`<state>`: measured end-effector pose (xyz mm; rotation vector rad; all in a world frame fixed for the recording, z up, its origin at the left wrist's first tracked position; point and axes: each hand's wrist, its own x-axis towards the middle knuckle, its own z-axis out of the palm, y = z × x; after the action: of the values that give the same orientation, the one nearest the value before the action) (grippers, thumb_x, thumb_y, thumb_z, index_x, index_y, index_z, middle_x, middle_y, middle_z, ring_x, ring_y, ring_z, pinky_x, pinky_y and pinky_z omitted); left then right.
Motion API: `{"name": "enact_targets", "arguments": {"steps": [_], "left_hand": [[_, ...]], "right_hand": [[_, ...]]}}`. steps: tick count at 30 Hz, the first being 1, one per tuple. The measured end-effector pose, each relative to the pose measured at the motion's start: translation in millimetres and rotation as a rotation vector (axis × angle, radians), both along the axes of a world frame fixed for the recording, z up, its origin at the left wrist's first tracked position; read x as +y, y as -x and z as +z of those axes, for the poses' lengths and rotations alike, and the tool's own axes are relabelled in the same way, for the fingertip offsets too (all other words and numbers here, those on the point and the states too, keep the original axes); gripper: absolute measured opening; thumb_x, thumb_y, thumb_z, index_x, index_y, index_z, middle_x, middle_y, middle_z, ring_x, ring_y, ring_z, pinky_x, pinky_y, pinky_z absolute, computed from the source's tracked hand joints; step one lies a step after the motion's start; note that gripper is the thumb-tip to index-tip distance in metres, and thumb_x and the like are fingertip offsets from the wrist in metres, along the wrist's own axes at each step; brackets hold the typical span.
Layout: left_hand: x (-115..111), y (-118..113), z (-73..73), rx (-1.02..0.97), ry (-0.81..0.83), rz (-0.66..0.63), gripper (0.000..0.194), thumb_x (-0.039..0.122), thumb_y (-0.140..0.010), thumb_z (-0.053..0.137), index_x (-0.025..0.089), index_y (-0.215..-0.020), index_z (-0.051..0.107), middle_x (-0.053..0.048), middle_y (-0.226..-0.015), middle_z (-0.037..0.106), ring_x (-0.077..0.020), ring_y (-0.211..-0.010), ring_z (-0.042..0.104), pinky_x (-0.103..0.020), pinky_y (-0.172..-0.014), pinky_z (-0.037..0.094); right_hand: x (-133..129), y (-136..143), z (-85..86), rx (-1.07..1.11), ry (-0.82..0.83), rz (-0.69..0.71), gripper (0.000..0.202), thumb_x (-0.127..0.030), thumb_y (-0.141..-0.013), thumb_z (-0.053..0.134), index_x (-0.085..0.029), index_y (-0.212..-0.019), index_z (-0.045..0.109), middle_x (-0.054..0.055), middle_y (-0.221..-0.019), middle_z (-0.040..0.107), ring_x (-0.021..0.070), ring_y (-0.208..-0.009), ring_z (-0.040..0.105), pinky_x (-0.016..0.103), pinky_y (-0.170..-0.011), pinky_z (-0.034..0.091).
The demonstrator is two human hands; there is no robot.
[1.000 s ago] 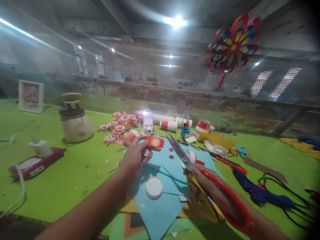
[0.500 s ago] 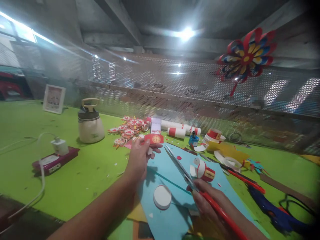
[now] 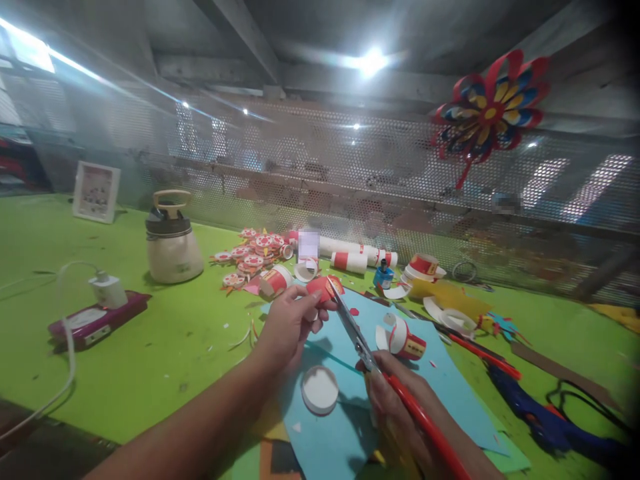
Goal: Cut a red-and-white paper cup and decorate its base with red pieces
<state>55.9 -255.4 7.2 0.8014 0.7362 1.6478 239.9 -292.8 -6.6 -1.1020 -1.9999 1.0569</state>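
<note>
My left hand (image 3: 287,323) pinches a small red paper piece (image 3: 323,288) with a gold pattern, above the light blue paper. Long scissors with red handles (image 3: 420,413) are gripped in my right hand (image 3: 400,387). Their metal blades (image 3: 350,327) point up and left, and the tips touch or overlap the right part of the red piece. Below the hands a round white disc (image 3: 320,390) lies on the blue paper (image 3: 330,440). A cut red and white paper cup (image 3: 407,338) rests on its side just beyond my right hand.
A blue glue gun (image 3: 545,413) lies at the right near red-handled tools (image 3: 487,357). Paper cups (image 3: 350,261), a blue bottle (image 3: 383,275) and red-white discs (image 3: 265,243) stand behind. At left are a jug (image 3: 174,247) and a purple power bank (image 3: 100,323).
My left hand has turned the red piece, and the scissor blades have come up against it. The view has shifted slightly, and a cup behind my left hand now shows.
</note>
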Motion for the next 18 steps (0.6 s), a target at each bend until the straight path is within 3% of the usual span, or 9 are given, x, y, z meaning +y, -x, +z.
{"name": "enact_targets", "arguments": {"steps": [11, 18], "left_hand": [[-0.6, -4.2, -1.6, -0.010, 0.003, -0.135, 0.023, 0.018, -0.072, 0.070, 0.015, -0.065, 0.048, -0.009, -0.064, 0.069, -0.0086, -0.050, 0.052, -0.017, -0.045, 0.033], [-1.9, -4.1, 1.2, -0.035, 0.038, -0.160, 0.027, 0.017, -0.069, 0.072, 0.015, -0.063, 0.047, -0.008, -0.063, 0.068, -0.0079, -0.049, 0.051, -0.017, -0.044, 0.032]], "right_hand": [[2.1, -4.0, -8.3, 0.095, 0.028, 0.031, 0.040, -0.060, -0.091, 0.036, -0.021, -0.080, 0.044, -0.006, -0.062, 0.035, 0.0103, -0.053, 0.036, 0.022, -0.047, 0.032], [-4.6, -1.0, -3.9, 0.099, 0.097, -0.027, 0.041, -0.062, -0.089, 0.037, -0.022, -0.080, 0.041, -0.009, -0.057, 0.026, 0.0082, -0.047, 0.023, 0.022, -0.041, 0.019]]}}
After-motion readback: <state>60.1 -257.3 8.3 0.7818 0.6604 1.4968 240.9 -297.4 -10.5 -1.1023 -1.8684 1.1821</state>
